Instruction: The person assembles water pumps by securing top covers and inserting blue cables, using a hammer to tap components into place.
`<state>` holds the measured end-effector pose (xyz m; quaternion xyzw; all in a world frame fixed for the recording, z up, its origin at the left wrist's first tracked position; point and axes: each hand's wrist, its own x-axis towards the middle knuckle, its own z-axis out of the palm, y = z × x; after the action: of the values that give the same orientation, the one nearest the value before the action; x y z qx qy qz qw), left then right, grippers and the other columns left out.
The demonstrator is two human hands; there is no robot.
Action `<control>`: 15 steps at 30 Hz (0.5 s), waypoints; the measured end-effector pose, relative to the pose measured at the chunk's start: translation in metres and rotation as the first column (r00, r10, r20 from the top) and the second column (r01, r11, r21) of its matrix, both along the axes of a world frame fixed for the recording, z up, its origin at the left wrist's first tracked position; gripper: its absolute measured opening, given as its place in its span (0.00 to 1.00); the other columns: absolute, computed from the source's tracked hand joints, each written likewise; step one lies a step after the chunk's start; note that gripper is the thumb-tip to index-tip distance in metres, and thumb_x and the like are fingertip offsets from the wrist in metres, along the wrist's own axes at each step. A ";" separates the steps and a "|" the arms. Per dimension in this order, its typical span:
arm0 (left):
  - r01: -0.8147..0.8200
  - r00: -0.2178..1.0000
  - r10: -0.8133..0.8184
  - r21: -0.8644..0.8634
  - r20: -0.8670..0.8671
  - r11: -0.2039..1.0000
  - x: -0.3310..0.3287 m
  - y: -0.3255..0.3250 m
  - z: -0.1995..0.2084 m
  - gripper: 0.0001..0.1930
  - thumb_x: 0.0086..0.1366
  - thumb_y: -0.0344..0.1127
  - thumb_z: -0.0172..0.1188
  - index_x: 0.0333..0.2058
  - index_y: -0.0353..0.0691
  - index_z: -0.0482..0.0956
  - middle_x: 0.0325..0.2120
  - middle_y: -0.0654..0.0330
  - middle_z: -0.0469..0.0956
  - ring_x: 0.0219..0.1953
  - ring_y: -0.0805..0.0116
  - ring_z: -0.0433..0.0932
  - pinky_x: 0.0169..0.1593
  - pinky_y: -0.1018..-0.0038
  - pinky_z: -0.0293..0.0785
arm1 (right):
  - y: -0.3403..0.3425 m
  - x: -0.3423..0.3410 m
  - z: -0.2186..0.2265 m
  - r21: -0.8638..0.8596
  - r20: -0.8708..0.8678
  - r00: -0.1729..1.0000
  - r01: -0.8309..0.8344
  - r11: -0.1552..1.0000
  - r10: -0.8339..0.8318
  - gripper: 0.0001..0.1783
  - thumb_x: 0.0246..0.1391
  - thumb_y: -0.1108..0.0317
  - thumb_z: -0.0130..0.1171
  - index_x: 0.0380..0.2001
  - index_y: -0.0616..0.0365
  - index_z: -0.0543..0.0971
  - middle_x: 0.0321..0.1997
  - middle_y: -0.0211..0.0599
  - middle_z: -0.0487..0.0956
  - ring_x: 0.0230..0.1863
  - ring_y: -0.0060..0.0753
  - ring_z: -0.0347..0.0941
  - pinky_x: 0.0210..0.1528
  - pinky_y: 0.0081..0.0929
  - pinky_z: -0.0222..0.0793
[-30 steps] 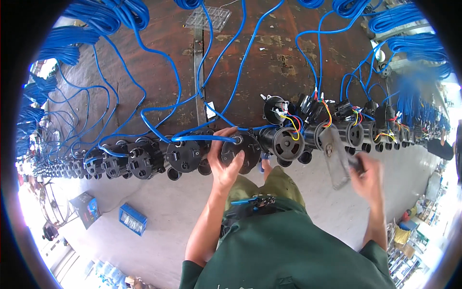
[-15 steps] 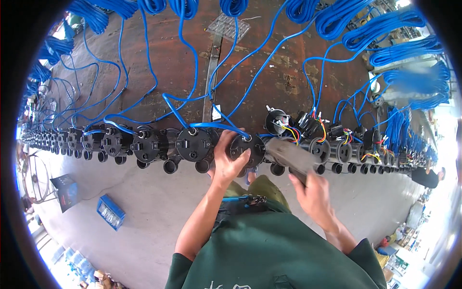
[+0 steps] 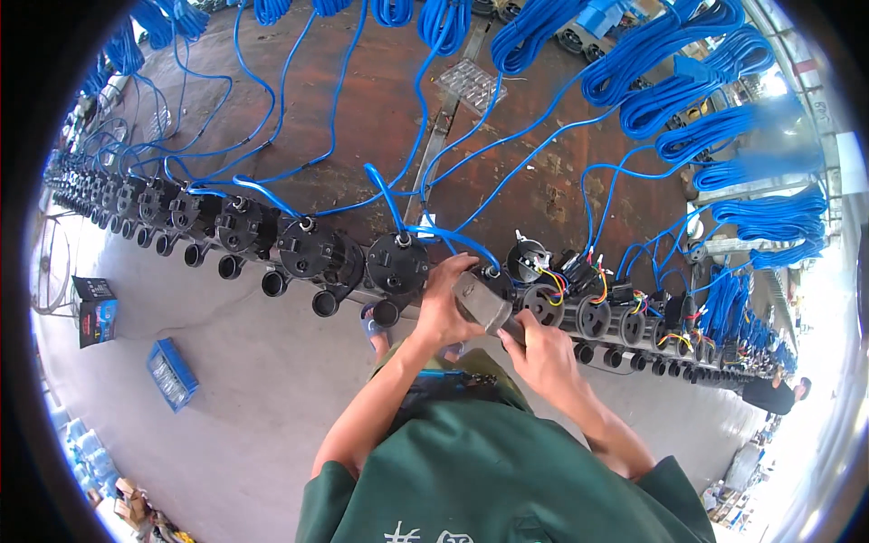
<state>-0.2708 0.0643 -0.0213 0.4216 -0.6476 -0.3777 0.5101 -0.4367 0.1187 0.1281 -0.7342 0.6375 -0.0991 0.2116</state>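
My left hand (image 3: 442, 306) is closed around the side of a round black pump housing (image 3: 495, 280), whose blue cable (image 3: 472, 244) comes out of its top. Most of that housing is hidden by my hand and by a mallet (image 3: 482, 302) with a worn grey block head. My right hand (image 3: 548, 357) grips the mallet's dark handle. The mallet head overlaps the housing in the picture; whether they touch I cannot tell. Just left stands another capped black housing (image 3: 396, 262). To the right, an open housing (image 3: 543, 305) shows beside a tilted cap (image 3: 528, 260) with coloured wires.
A long row of similar housings (image 3: 243, 226) runs along the table edge. Coiled blue cables (image 3: 534, 34) lie across the rusty brown table (image 3: 362, 118). A clear plastic tray (image 3: 471, 86) sits there too. On the floor are a blue crate (image 3: 172, 376) and a box (image 3: 95, 312). Someone in dark clothes (image 3: 769, 395) is far right.
The mallet has swung left and now overlaps the housing by my left hand; my right hand moved left with it. My left hand keeps its hold. The whole view has tilted.
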 end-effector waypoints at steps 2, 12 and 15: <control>0.013 1.000 -0.014 0.055 0.027 0.998 0.000 0.001 0.004 0.54 0.32 0.48 0.87 0.61 0.42 0.72 0.54 0.53 0.77 0.56 0.47 0.76 0.62 0.55 0.70 | -0.001 -0.013 0.015 0.111 0.142 0.990 -0.010 0.994 -0.006 0.18 0.62 0.56 0.68 0.40 0.62 0.80 0.21 0.50 0.79 0.23 0.54 0.81 0.24 0.44 0.71; 0.010 0.999 -0.011 0.017 0.052 1.000 0.000 0.002 0.016 0.51 0.33 0.44 0.86 0.60 0.40 0.72 0.51 0.51 0.79 0.52 0.49 0.80 0.58 0.57 0.75 | 0.032 -0.047 -0.012 -0.163 -0.131 0.982 0.116 0.980 -0.138 0.13 0.65 0.64 0.64 0.36 0.65 0.78 0.19 0.48 0.78 0.18 0.45 0.75 0.24 0.36 0.69; -0.019 0.999 0.016 0.063 0.050 0.998 -0.003 -0.003 0.015 0.52 0.33 0.44 0.87 0.60 0.40 0.72 0.49 0.52 0.80 0.51 0.50 0.80 0.58 0.58 0.75 | 0.010 -0.046 0.023 0.115 0.086 0.986 0.135 0.984 -0.145 0.16 0.66 0.60 0.66 0.37 0.65 0.79 0.18 0.41 0.74 0.18 0.35 0.70 0.23 0.35 0.63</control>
<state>-0.2741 0.0611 -0.0058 0.4525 -0.6438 -0.3832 0.4836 -0.4826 0.1285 0.1514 -0.6695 0.6812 -0.1134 0.2736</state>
